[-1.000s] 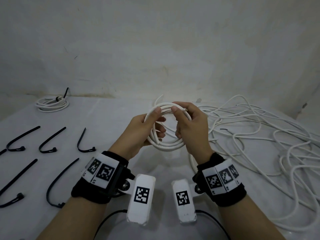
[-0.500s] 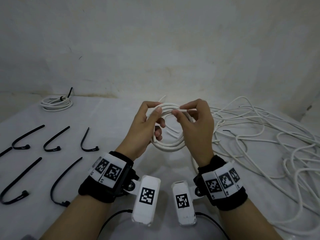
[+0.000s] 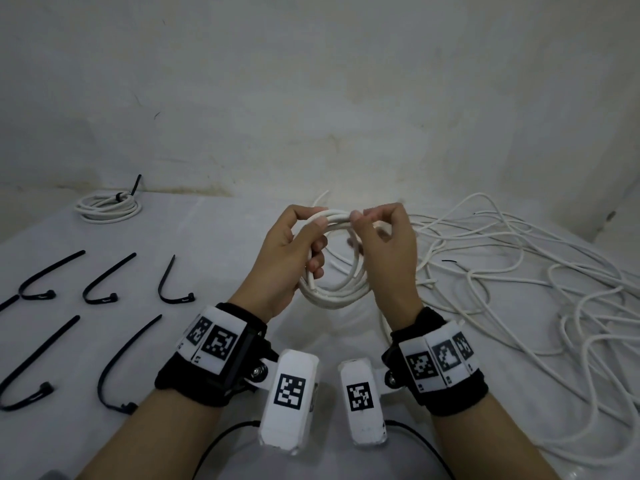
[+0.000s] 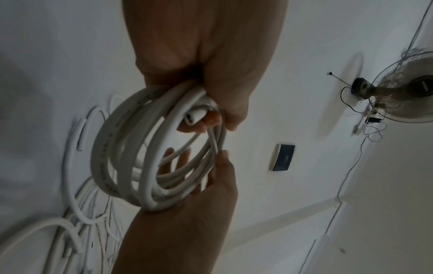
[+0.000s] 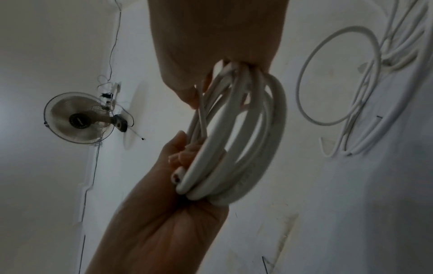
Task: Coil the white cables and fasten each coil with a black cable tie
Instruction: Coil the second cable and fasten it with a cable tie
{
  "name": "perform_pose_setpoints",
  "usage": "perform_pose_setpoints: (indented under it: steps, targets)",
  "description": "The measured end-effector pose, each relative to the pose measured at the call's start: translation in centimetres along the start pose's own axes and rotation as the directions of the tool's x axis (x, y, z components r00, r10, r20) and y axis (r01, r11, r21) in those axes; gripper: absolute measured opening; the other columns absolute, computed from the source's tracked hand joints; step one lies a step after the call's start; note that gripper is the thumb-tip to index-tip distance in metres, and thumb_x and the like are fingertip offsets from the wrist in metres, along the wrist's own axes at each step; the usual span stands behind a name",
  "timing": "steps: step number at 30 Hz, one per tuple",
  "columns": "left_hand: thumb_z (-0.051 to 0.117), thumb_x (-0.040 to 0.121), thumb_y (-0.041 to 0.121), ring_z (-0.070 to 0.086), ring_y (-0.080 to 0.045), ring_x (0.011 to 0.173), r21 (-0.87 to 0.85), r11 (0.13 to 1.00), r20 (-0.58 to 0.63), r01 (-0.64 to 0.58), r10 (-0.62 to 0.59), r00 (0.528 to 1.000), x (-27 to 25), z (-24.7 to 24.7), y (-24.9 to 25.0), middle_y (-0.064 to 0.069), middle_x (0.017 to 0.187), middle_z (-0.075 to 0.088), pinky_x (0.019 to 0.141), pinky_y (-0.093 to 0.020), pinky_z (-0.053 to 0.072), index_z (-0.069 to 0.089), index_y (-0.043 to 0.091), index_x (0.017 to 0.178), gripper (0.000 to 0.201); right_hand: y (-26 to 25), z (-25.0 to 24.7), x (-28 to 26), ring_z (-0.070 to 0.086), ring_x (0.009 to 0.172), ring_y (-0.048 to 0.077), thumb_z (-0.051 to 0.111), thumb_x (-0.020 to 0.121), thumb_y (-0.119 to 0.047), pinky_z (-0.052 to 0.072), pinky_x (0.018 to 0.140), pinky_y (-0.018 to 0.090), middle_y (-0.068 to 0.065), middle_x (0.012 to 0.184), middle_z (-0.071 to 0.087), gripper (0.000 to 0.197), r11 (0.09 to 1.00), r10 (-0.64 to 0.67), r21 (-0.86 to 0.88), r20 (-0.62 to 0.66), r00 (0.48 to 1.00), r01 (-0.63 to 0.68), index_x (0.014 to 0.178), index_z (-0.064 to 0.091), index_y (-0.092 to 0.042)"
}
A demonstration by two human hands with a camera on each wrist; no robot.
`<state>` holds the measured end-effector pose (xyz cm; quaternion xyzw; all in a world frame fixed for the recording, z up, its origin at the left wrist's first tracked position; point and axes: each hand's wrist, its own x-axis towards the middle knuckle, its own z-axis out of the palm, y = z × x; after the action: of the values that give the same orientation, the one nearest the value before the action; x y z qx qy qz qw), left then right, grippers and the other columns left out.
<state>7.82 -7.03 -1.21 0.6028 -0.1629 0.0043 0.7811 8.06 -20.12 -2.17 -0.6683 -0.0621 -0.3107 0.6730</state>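
Note:
A small coil of white cable (image 3: 333,295) hangs upright in the air between both hands, above the table's middle. My left hand (image 3: 313,223) grips its left side, thumb on the top strands and fingers curled through the ring. My right hand (image 3: 363,220) pinches the top strands beside that thumb. The left wrist view shows the coil (image 4: 117,157) with a cut cable end (image 4: 190,120) tucked by the left fingers. In the right wrist view the coil (image 5: 257,148) runs from my right hand down into the left palm. Several black cable ties (image 3: 173,285) lie on the left.
A finished coil (image 3: 109,204) bound with a black tie lies at the far left by the wall. A tangle of loose white cables (image 3: 519,271) covers the table's right side. The grey table (image 3: 221,258) meets a wall at the back.
My right hand has left its wrap round the coil's right side and now pinches the top strands beside the left thumb. The left hand keeps its grip.

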Motion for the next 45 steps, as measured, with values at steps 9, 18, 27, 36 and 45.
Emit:
perform_pose_setpoints:
  steps: [9, 18, 27, 36, 45]
  targets:
    - [0.046, 0.098, 0.013, 0.033, -0.007, 0.043, -0.042, 0.998, -0.049, 0.038, -0.04, 0.998, 0.6, -1.1, 0.3, -0.004, 0.067, 0.048, 0.041, -0.017, 0.034, 0.056, 0.011, 0.102, 0.012, -1.2, 0.0, 1.4, 0.034, 0.037, 0.01, 0.055, 0.089, -0.049, 0.033, 0.04, 0.021, -0.002, 0.047, 0.033, 0.043, 0.856, 0.451, 0.063, 0.391, 0.802, -0.512, 0.074, 0.052, -0.009]
    - [0.043, 0.099, 0.014, 0.034, -0.009, 0.045, 0.084, 0.995, 0.063, 0.052, -0.057, 0.996, 0.2, -0.6, 0.0, -0.002, 0.066, 0.046, 0.043, -0.018, 0.036, 0.053, 0.015, 0.094, 0.011, -0.6, -1.1, 0.8, 0.018, 0.027, 0.005, 0.048, 0.088, -0.054, 0.019, 0.036, 0.017, -0.008, 0.035, 0.022, 0.053, 0.638, 0.559, 0.249, 0.501, 0.66, -0.729, 0.053, 0.04, -0.016]
    - [0.041, 0.101, 0.027, 0.06, -0.014, 0.063, 0.409, 0.912, 0.159, -0.035, -0.034, 0.987, -0.3, -1.6, 1.4, -0.005, 0.081, 0.061, 0.069, -0.031, 0.055, 0.055, 0.019, 0.111, 0.019, -0.9, 0.0, -0.1, 0.015, 0.034, 0.008, 0.052, 0.093, -0.042, 0.017, 0.035, 0.018, -0.006, 0.044, 0.018, 0.048, 0.712, 0.596, 0.232, 0.301, 0.744, -0.663, 0.056, 0.032, -0.019]
    - [0.037, 0.1, 0.038, 0.062, -0.014, 0.102, 0.543, 0.81, -0.003, 0.223, -0.264, 0.965, -2.3, -5.4, 3.9, 0.0, 0.111, 0.064, 0.089, -0.031, 0.048, 0.056, 0.024, 0.119, 0.031, -1.1, 0.7, -0.8, 0.014, 0.033, 0.008, 0.053, 0.092, -0.043, 0.017, 0.034, 0.018, -0.007, 0.043, 0.017, 0.049, 0.69, 0.596, 0.251, 0.335, 0.73, -0.679, 0.056, 0.031, -0.019]
    - [0.053, 0.091, 0.048, 0.049, -0.013, 0.049, 0.954, -0.149, -0.3, 0.262, -0.54, 0.786, -4.9, -9.9, 3.3, -0.001, 0.061, 0.056, 0.047, -0.019, 0.042, 0.052, 0.01, 0.064, 0.047, -1.0, 0.9, -1.1, 0.015, 0.033, 0.009, 0.054, 0.092, -0.043, 0.017, 0.035, 0.018, -0.007, 0.044, 0.017, 0.049, 0.685, 0.592, 0.276, 0.329, 0.736, -0.674, 0.057, 0.031, -0.018]
